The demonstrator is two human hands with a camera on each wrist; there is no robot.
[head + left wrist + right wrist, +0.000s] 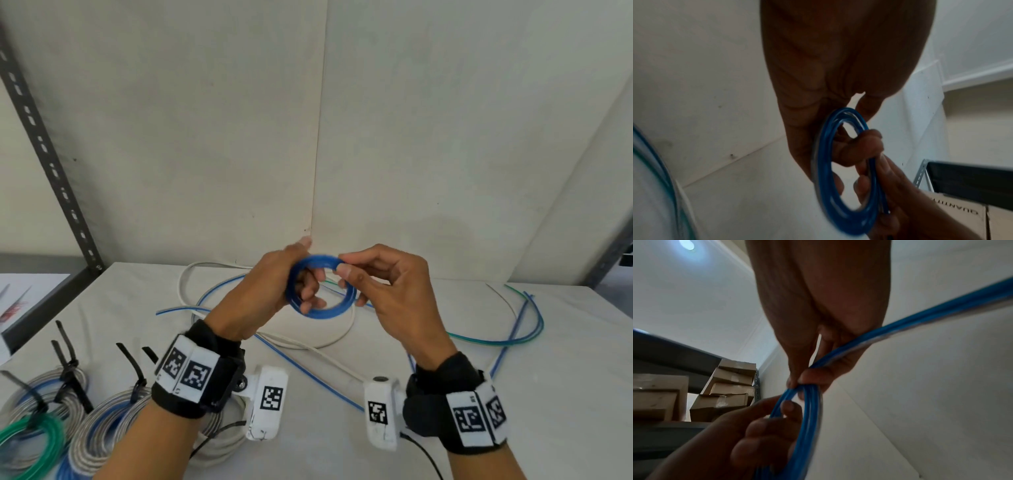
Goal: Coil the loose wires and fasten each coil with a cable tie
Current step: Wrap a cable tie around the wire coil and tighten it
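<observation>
A small coil of blue wire (320,287) is held up above the table between both hands. My left hand (274,291) grips its left side with fingers curled through the loop (849,178). My right hand (370,284) pinches the coil's upper right edge between thumb and forefinger (807,381). A blue strand (931,318) runs off from the right hand toward the loose wires. Loose blue (308,370), white (329,346) and green (496,339) wires lie spread on the table behind and under the hands.
Finished coils, grey-blue (102,425) and green (30,442), lie at the front left, fastened with black cable ties (68,363). A slotted metal shelf post (51,164) rises at left. White wall panels close the back. Cardboard boxes (729,386) sit on a shelf nearby.
</observation>
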